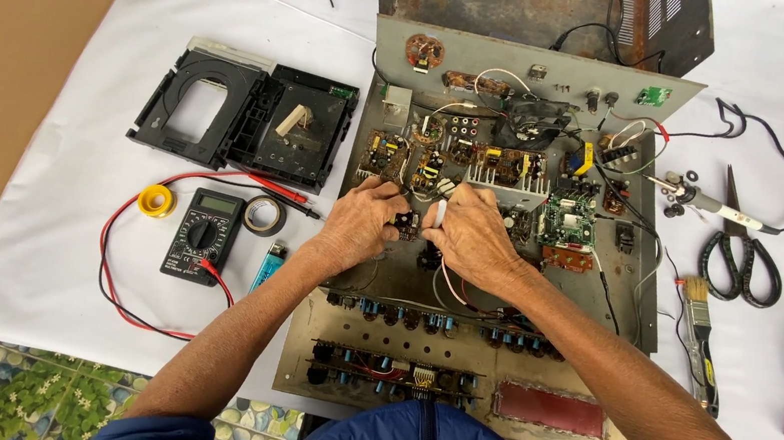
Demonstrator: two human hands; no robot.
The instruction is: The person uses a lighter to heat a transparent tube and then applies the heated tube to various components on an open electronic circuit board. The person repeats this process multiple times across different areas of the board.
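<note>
Nearest me lies the front panel strip (451,384) with its row of knobs. Just beyond, my left hand (363,221) and right hand (473,236) meet over the open metal chassis (383,285), fingers pressed together, pinching a small dark part (406,222) to steady it. Left sits a multimeter (201,234); right, scissors (740,258). White cloth (51,205) covers the table.

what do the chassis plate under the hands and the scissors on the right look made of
Chassis plate: seemingly sheet metal, dull grey paint, brownish rust-like patches near the front edge. Scissors: dark metal blades; black, smooth handle loops, probably plastic or coated metal.
</note>
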